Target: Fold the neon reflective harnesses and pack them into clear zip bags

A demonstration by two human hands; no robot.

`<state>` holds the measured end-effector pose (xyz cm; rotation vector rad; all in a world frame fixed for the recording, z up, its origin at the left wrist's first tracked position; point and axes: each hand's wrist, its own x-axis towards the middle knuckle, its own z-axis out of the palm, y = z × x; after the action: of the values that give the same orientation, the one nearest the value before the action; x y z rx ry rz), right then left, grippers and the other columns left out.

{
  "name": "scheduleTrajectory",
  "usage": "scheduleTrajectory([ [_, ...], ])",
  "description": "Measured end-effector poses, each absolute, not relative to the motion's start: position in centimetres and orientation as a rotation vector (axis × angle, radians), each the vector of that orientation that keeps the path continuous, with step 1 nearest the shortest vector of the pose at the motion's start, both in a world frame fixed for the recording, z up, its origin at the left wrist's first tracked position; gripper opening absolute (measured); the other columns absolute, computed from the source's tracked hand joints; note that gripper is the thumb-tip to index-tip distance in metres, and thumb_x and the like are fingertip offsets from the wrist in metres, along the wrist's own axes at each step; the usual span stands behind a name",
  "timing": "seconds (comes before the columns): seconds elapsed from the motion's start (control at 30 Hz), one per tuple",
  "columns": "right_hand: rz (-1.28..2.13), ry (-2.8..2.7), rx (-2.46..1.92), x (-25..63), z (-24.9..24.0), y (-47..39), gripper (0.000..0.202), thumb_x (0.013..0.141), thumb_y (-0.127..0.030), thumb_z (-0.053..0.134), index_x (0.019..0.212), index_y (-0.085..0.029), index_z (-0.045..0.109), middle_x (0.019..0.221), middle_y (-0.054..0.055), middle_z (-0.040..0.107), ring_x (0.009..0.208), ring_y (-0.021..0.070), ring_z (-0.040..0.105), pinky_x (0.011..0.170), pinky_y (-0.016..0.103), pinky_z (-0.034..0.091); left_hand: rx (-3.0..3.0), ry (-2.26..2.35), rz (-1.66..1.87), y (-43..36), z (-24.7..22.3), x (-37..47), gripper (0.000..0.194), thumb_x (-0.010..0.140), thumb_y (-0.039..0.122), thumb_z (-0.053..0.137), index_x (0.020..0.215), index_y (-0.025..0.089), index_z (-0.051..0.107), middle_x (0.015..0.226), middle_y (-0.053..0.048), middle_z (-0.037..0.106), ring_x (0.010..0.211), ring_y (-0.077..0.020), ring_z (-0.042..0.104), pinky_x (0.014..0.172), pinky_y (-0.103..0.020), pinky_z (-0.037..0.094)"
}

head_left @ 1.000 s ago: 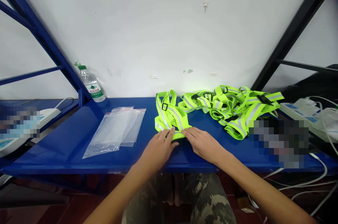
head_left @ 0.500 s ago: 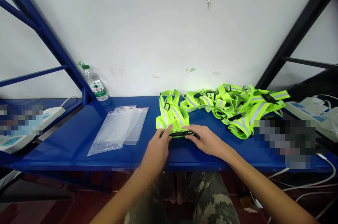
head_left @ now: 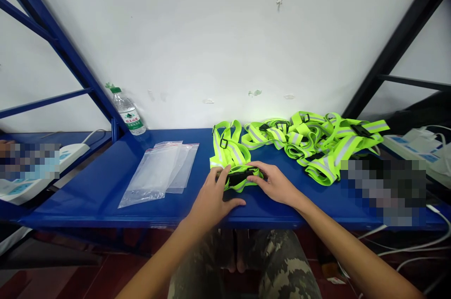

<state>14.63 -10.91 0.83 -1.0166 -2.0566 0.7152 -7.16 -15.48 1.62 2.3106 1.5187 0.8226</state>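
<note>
Lime-yellow strap [head_left: 234, 152], silver-striped and flat-woven, lies on the blue table [head_left: 88, 191], its near end bundled with a black buckle [head_left: 239, 177] along the front. The right hand [head_left: 275, 184] pinches that bundle; the left hand [head_left: 210, 196] touches it, thumb spread away.

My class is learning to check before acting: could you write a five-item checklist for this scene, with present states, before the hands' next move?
1. Left hand on strap: ok, though its thumb is off the bundled part.
2. Right hand on strap: ok, thumb at the buckle.
3. Strap in one compact bundle: not ok, loops extend toward the wall.
4. Buckle fastened: cannot tell.
5. Bags apart from strap: ok, bare table shows between.
</note>
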Motion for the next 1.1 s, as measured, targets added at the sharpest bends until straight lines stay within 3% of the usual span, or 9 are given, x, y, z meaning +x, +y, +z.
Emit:
scheduleTrajectory([
  [0.2, 0.740, -1.976, -1.017, 14.7, 0.4, -10.7, 0.038, 0.090, -0.036, 0.058, 0.124, -0.020, 0.061, 0.110, 0.006, 0.068, 0.093, 0.0188, 0.062, 0.079, 0.028, 0.048, 2.406, 1.461, 0.779, -14.4, 1.6, -7.5, 0.037, 0.094, 0.039, 0.052, 0.124, 0.017, 0.055, 0.116, -0.011, 0.062, 0.110, -0.0260, 0.057, 0.096, -0.042, 0.047],
  [0.33, 0.727, -1.941, -1.094, 14.5, 0.1, -10.8, 0.039, 0.090, -0.041, 0.057, 0.123, -0.021, 0.062, 0.109, 0.007, 0.068, 0.088, 0.0188, 0.061, 0.077, 0.030, 0.048, 2.266, 1.481, 0.831, -14.0, 1.6, -7.9, 0.033, 0.096, 0.041, 0.046, 0.113, 0.018, 0.062, 0.110, -0.009, 0.067, 0.105, -0.0247, 0.058, 0.093, -0.039, 0.046],
  [0.43, 0.686, -1.938, -1.176, 14.2, 0.2, -10.8, 0.042, 0.091, -0.046, 0.054, 0.123, -0.020, 0.063, 0.098, 0.006, 0.068, 0.077, 0.0178, 0.058, 0.069, 0.029, 0.046, 2.102, 1.498, 0.871, -13.8, 1.6, -8.0, 0.035, 0.097, 0.042, 0.044, 0.119, 0.020, 0.060, 0.114, -0.008, 0.067, 0.104, -0.0221, 0.061, 0.092, -0.035, 0.046],
  [0.57, 0.687, -1.943, -1.210, 13.9, 0.4, -10.8, 0.045, 0.093, -0.048, 0.049, 0.126, -0.018, 0.060, 0.081, 0.002, 0.063, 0.060, 0.0135, 0.052, 0.059, 0.027, 0.042, 2.092, 1.600, 0.971, -13.1, 1.6, -7.7, 0.032, 0.097, 0.040, 0.043, 0.113, 0.019, 0.060, 0.101, -0.006, 0.068, 0.095, -0.0217, 0.063, 0.086, -0.034, 0.047],
  [0.7, 0.559, -1.956, -1.180, 13.8, 0.0, -10.8, 0.039, 0.094, -0.041, 0.049, 0.122, -0.017, 0.061, 0.091, 0.005, 0.063, 0.061, 0.0130, 0.054, 0.063, 0.029, 0.047, 2.185, 1.716, 0.954, -12.6, 1.4, -7.3, 0.029, 0.097, 0.036, 0.044, 0.105, 0.017, 0.064, 0.102, -0.009, 0.063, 0.096, -0.0231, 0.060, 0.088, -0.036, 0.046],
  [0.77, 0.463, -1.974, -1.147, 13.9, -0.3, -10.8, 0.032, 0.095, -0.035, 0.049, 0.119, -0.017, 0.062, 0.105, 0.009, 0.062, 0.067, 0.0139, 0.058, 0.066, 0.030, 0.051, 2.227, 1.804, 0.896, -12.6, 1.2, -7.2, 0.029, 0.096, 0.036, 0.045, 0.105, 0.018, 0.066, 0.104, -0.010, 0.062, 0.096, -0.0244, 0.060, 0.086, -0.038, 0.047],
  [0.87, 0.258, -2.036, -1.059, 14.0, -0.6, -11.2, 0.028, 0.096, -0.028, 0.047, 0.118, -0.019, 0.061, 0.120, 0.013, 0.058, 0.096, 0.0204, 0.063, 0.084, 0.035, 0.053, 2.297, 1.886, 0.901, -12.7, 1.0, -7.1, 0.027, 0.093, 0.037, 0.050, 0.104, 0.020, 0.068, 0.112, -0.012, 0.057, 0.100, -0.0264, 0.057, 0.089, -0.041, 0.046],
  [0.97, 0.043, -2.168, -0.939, 14.1, -0.5, -11.8, 0.025, 0.097, -0.022, 0.046, 0.114, -0.019, 0.064, 0.129, 0.014, 0.055, 0.123, 0.0260, 0.051, 0.101, 0.042, 0.048, 2.276, 1.852, 0.947, -12.7, 1.0, -7.1, 0.025, 0.094, 0.032, 0.050, 0.109, 0.017, 0.064, 0.107, -0.011, 0.057, 0.096, -0.0237, 0.058, 0.087, -0.037, 0.047],
  [1.1, -0.072, -2.375, -0.827, 14.4, -0.4, -12.3, 0.030, 0.094, -0.029, 0.054, 0.120, -0.017, 0.062, 0.130, 0.013, 0.058, 0.129, 0.0294, 0.045, 0.108, 0.048, 0.043, 2.307, 1.826, 0.872, -12.4, 1.4, -7.3, 0.017, 0.095, 0.028, 0.048, 0.098, 0.017, 0.061, 0.092, -0.006, 0.061, 0.085, -0.0213, 0.059, 0.079, -0.034, 0.046],
])
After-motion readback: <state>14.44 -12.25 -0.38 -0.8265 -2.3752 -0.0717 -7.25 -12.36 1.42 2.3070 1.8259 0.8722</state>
